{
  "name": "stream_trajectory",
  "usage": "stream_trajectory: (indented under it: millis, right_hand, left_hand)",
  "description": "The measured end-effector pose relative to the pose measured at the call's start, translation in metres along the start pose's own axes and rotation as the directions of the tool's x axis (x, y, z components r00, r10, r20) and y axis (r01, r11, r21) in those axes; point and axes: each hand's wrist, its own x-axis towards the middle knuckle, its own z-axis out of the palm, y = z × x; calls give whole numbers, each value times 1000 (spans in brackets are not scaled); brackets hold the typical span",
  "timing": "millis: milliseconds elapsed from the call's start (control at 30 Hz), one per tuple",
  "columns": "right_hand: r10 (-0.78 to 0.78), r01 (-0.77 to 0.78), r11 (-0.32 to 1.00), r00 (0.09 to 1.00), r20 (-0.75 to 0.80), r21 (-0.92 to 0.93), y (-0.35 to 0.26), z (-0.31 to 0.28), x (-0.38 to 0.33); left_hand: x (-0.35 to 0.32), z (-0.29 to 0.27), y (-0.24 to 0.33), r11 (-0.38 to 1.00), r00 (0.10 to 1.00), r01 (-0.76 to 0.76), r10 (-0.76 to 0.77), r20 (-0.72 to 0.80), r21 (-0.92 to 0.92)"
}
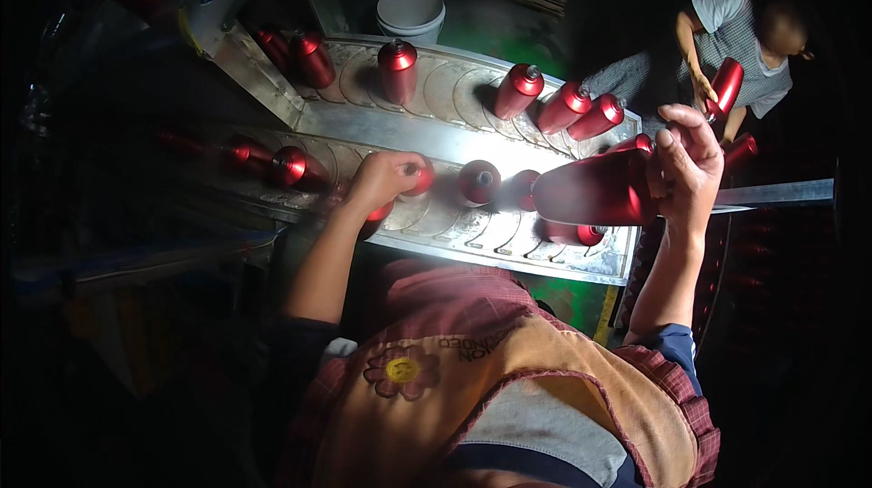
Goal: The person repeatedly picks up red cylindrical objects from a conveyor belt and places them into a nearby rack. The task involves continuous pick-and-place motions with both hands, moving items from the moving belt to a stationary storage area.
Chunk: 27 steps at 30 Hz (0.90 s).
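My right hand [692,170] is closed at the neck end of a glossy red metal bottle [590,190], which it holds tilted on its side above the conveyor. The fingers hide that bottle's neck. Over the near lane, my left hand [389,181] has its fingers closed on the top of another red bottle [421,179]; the hand covers most of it. More red bottles [479,183] stand in the near lane between my hands. One red bottle [377,220] shows partly beneath my left wrist.
Several red bottles [398,72] stand along the far lane of the metal conveyor [400,129]. A metal frame [259,79] crosses it at left. Beyond stands a white bucket [411,14]. At far right, a co-worker [740,43] handles a red bottle [726,87].
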Motion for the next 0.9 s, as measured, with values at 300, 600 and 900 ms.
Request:
stream_trajectory:
  millis: [300,600,900]
  right_hand:
    - [-213,205,977,963,167,62,200,178,168]
    - [-3,21,998,961,277,-64,325,273,219]
    - [-43,-1,985,967,253,172,181,186,84]
  left_hand:
    - [10,-6,-34,885,892,-300,128,-434,-356]
    - [-38,-9,6,945,653,-327,222,-724,-5]
    - [-94,2,-39,981,803,-167,195,-563,102]
